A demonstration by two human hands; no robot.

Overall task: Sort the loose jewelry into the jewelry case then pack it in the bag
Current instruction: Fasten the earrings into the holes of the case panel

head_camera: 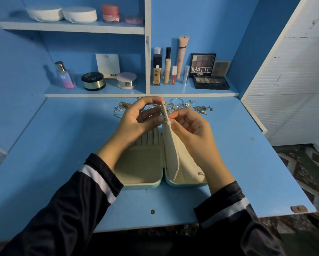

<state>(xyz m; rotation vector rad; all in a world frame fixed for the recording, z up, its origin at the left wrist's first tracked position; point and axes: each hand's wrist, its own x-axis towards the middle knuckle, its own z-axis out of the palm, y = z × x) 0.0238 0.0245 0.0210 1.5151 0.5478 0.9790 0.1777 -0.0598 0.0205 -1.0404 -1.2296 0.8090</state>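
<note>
The case (140, 169) lies open mid-desk (62, 145), back from the front edge, with bare blue top on either side. The jewelry (201, 109) is strewn just behind the hands, close under the shelf (99, 95) lip. The case's cream flap (170, 145) stands upright between its halves; the left hand (136, 119), fingers curled, pinches the flap's top from the left, and the right hand (190, 126), also curled, pinches it just lower from the right, though whether either holds a piece too I cannot tell.
</note>
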